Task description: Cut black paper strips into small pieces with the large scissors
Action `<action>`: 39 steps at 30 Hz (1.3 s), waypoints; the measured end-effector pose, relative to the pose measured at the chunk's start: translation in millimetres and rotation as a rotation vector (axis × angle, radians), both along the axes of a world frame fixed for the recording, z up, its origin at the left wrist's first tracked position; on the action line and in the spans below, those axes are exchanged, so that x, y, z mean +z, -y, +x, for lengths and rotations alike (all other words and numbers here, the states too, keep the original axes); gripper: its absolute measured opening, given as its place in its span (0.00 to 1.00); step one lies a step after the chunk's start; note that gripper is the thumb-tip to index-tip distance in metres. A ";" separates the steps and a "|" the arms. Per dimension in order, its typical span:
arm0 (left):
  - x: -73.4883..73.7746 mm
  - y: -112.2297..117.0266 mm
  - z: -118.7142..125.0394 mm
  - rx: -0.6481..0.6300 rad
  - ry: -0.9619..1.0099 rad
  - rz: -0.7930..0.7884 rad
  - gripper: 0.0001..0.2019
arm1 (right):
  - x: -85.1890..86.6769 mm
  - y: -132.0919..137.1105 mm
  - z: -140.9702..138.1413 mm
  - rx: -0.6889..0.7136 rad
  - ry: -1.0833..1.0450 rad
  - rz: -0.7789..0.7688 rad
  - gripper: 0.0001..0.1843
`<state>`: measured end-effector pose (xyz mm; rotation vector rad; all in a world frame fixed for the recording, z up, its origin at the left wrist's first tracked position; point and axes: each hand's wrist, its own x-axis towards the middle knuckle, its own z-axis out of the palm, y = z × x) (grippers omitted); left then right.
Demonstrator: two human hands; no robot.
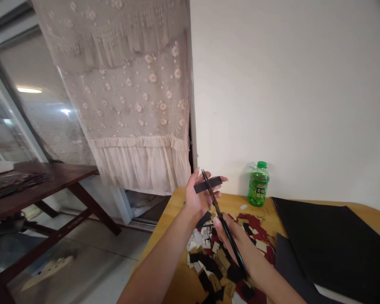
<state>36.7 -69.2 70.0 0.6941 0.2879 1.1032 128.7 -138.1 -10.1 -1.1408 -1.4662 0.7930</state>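
My left hand [193, 198] is raised over the table, palm turned up, with a short black paper strip [217, 181] held across its fingers. In my right hand [232, 232] is a pair of scissors [214, 202] with long black handles, its narrow blades pointing up and away from me. The blades cross the middle of the strip; their tips are slightly apart. Whether they have cut into it I cannot tell. Below both hands lies a loose heap of paper scraps [221, 257] in black, tan, white and dark red.
A green-capped bottle of green liquid [258, 188] stands on the wooden table [155, 238] by the wall. Large black sheets [338, 245] lie at the right. A floral curtain [139, 105] hangs behind, and a dark wooden table [60, 185] stands to the left.
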 end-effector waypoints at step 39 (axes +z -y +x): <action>12.2 -0.4 -5.7 -0.015 -0.041 -0.254 0.21 | 15.7 3.4 4.6 0.047 0.152 -0.090 0.23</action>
